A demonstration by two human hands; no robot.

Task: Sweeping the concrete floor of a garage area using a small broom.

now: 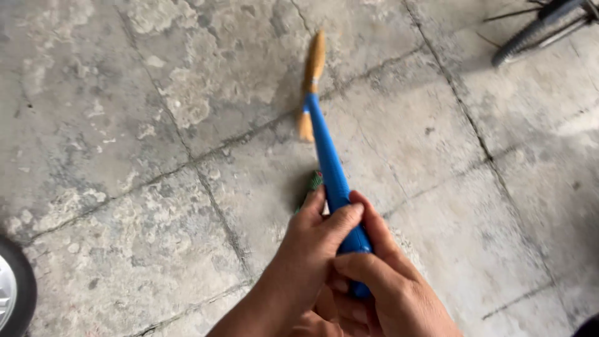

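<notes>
There is one view only, from a camera worn on the person's head. It looks steeply down and a little forward onto the floor [156, 206], a cracked, stained concrete surface that fills nearly the whole picture. The camera sits close above the left hand [315, 240] and right hand [390, 284], which enter from the bottom edge and appear large. The broom [327, 156] runs away from the hands toward the top middle, so the view faces along it. A dark wheel [15, 290] is cut off at the bottom left, well left of the hands; a thin bicycle wheel [536, 28] shows far beyond them at the top right.
</notes>
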